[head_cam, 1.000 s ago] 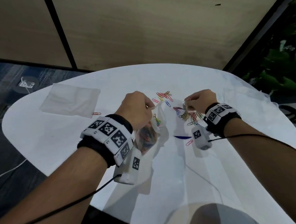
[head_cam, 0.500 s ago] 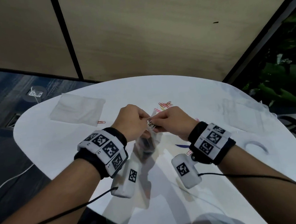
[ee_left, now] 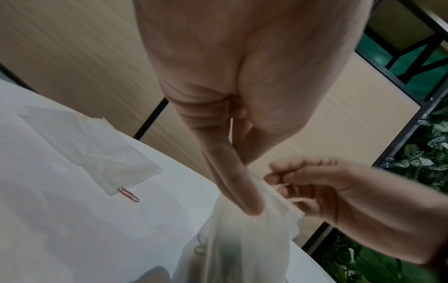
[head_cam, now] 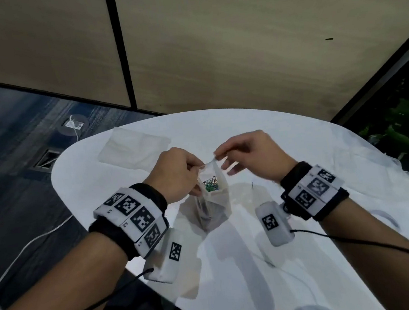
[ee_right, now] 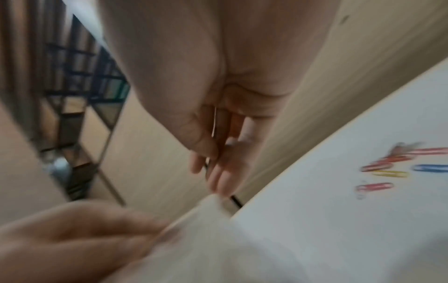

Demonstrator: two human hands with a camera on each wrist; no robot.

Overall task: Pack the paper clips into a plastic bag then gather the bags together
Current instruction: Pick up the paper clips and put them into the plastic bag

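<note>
Bag: your clear plastic bag (head_cam: 213, 199) hangs above the white table (head_cam: 310, 257), mouth pulled open btwn both hands, at centre of the head view.
Clips in bag: a clump of paper clips (head_cam: 210, 185), green and silver showing, sits inside, just below the mouth.
Left hand: your left hand (head_cam: 175, 174) grips the bag's left rim, fingers curled and pinched on the plastic.
Right hand: your right hand (head_cam: 251, 157) pinches the opposite rim w/ thumb and forefinger; the other fingers (head_cam: 235, 169) spread loose below.
Loose clips: red, blue, yellow clips (ee_right: 397, 168) lie on the table by your right hand, seen from the right wrist, blurred.
Spare bags: a flat pile of empty bags (head_cam: 134, 149) lies far left on the table, well apart; one red clip (ee_left: 128, 194) touches its corner.
Wrists: marker bands (head_cam: 134, 217) on both; cables trail back.
</note>
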